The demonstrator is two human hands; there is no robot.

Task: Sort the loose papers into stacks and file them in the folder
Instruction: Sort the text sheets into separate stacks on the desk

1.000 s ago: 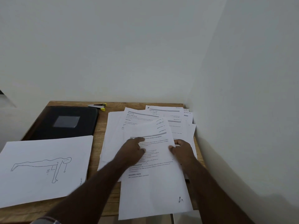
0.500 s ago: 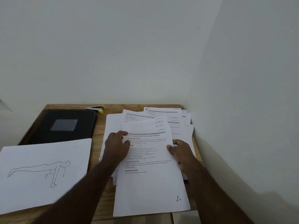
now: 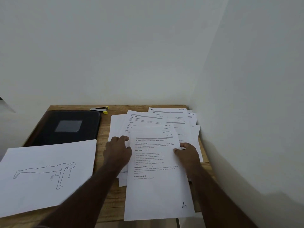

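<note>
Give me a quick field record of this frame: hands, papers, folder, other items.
left hand: at left edge of the top sheet
right hand: thumb over top sheet's right edge
loose papers: fanned pile, right side of the table
drawing sheet: lies apart, near left
folder: black, closed, far left
stapler remover: beyond the folder
</note>
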